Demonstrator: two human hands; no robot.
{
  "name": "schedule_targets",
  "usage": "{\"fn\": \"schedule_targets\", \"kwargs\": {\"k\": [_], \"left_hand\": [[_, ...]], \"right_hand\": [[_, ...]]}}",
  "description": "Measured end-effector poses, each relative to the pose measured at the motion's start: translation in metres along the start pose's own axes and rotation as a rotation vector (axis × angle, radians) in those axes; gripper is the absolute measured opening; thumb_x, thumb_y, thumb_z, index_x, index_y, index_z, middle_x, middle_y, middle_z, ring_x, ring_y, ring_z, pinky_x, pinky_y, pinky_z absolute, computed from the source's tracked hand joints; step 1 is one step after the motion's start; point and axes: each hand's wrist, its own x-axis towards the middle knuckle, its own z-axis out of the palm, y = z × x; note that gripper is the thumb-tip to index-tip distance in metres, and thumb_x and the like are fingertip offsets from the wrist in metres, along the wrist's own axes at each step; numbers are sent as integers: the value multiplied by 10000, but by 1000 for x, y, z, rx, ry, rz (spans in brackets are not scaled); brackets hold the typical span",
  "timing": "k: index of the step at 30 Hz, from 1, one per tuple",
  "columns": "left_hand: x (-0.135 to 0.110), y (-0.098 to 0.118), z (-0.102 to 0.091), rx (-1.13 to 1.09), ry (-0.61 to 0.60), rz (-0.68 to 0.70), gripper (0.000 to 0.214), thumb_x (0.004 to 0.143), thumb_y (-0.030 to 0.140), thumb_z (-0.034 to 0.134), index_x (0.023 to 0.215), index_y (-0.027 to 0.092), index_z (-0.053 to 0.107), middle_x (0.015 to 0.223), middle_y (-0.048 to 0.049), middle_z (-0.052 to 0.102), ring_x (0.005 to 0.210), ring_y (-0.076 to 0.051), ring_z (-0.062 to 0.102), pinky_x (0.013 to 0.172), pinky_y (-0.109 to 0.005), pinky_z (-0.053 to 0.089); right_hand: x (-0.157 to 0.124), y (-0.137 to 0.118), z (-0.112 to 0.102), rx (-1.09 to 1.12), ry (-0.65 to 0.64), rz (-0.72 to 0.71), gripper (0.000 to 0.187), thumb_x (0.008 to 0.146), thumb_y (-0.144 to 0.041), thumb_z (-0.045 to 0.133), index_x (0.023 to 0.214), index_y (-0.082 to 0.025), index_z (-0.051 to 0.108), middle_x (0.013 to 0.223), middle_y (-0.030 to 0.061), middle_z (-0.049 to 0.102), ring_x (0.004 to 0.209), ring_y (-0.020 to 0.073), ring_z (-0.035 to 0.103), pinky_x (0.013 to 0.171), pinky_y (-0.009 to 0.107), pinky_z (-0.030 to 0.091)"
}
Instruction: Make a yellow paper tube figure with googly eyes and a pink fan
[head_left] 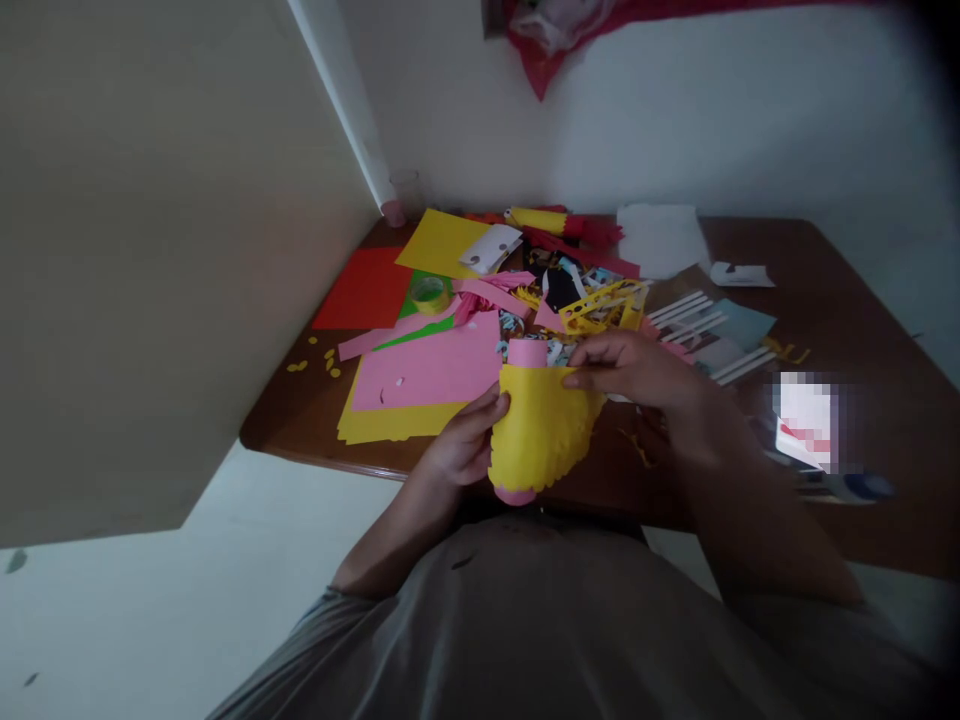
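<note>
A pink paper roll is wrapped in a yellow sheet with a scalloped edge, held above the near edge of the brown table. My left hand grips the roll's left side, fingers curled around it. From the right, my right hand pinches the top edge of the yellow sheet. Pink shows at both ends of the roll.
Coloured paper covers the table: a pink sheet over yellow, a red sheet, another yellow sheet, green tape roll, a yellow cut-out scrap, white sticks, white paper. A wall stands at the left.
</note>
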Motion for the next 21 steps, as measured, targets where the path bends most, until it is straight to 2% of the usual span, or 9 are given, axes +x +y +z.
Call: {"fn": "schedule_targets", "kwargs": {"k": [2,6,10,16,21], "left_hand": [[0,-1,-2,-1,0,-3,773,828,533,1034,1465,178,775,1358,-174,857,1387,-428,785,1186,-493,644],[3,-3,-6,5,16,1,794,827,599,1027,1417,127,782,1276,-188,872,1251,-398,836,1099,-460,670],[5,-6,-7,5,17,-29,740,815,642,1025,1330,152,820,1192,-145,891,1163,-360,858,1046,-423,680],[6,-7,-7,-20,-53,-37,733,819,596,1037,1363,160,808,1192,-141,894,1180,-352,858,1036,-397,681],[5,-11,-8,-61,-72,-113,744,819,618,1028,1350,146,805,1196,-161,893,1230,-400,843,1074,-460,674]], "right_hand": [[0,2,4,18,23,-14,538,685,-684,1038,804,-206,822,775,-4,740,713,156,610,684,291,473],[0,6,8,16,16,-48,530,746,-680,1006,788,-194,800,795,7,722,729,157,598,709,307,467],[-1,12,11,30,31,-57,502,780,-665,987,804,-200,801,807,10,720,743,169,607,714,316,471],[-1,19,14,57,57,-67,472,771,-629,1004,838,-204,810,843,8,742,743,170,630,727,318,500],[-3,19,19,94,25,-94,439,822,-603,984,839,-205,799,808,-1,725,698,160,617,674,304,491]]}}
